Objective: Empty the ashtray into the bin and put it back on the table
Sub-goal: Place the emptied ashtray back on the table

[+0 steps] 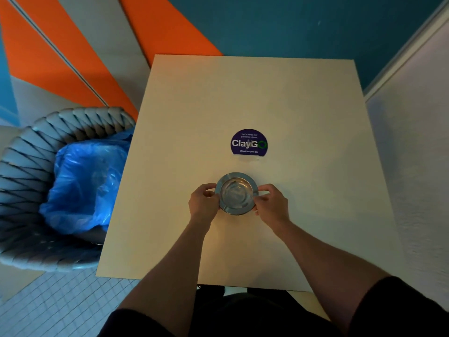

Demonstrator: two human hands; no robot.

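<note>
On the worktop (243, 98), metal ashtray (236, 193) at sticker's (248, 142) six o'clock; left hand (202, 203) and right hand (271, 205) fingers pinch its rim. Blue-lined bin (73, 186) at nine o'clock.

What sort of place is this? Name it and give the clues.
Probably a shared pantry or smoking area: a "ClayGo" clean-as-you-go sticker on the table, a metal ashtray, and a blue-lined bin alongside.
</note>
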